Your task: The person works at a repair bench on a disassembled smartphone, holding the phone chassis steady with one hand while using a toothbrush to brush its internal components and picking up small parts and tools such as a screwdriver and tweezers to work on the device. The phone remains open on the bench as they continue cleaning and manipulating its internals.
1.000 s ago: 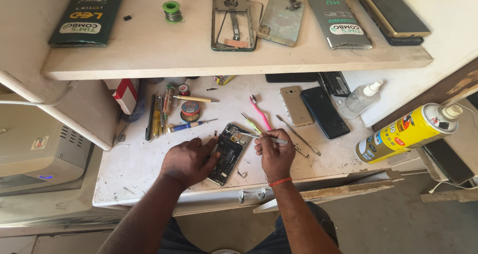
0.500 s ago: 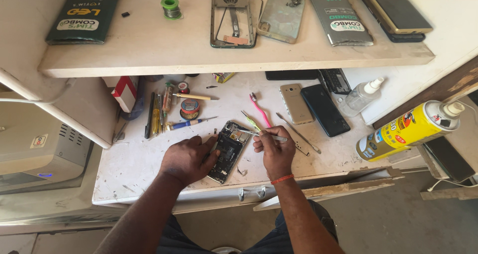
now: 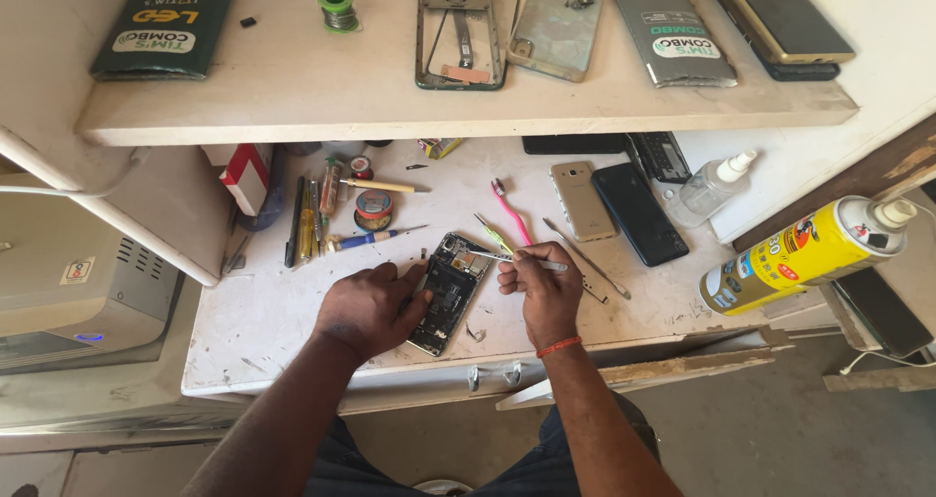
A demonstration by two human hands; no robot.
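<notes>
Single view, head-worn camera. Looks steeply down and forward from above seated person's lap onto white counter (image 3: 292, 312). Close range: forearms enter from bottom edge, hands (image 3: 370, 307) at frame centre. Upper third filled by shelf (image 3: 292, 88) above counter, seen from top. Floor visible at lower right. No second view to overlap.

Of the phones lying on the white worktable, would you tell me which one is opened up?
The opened black phone under the left hand; the gold phone and dark phone are closed.
</notes>
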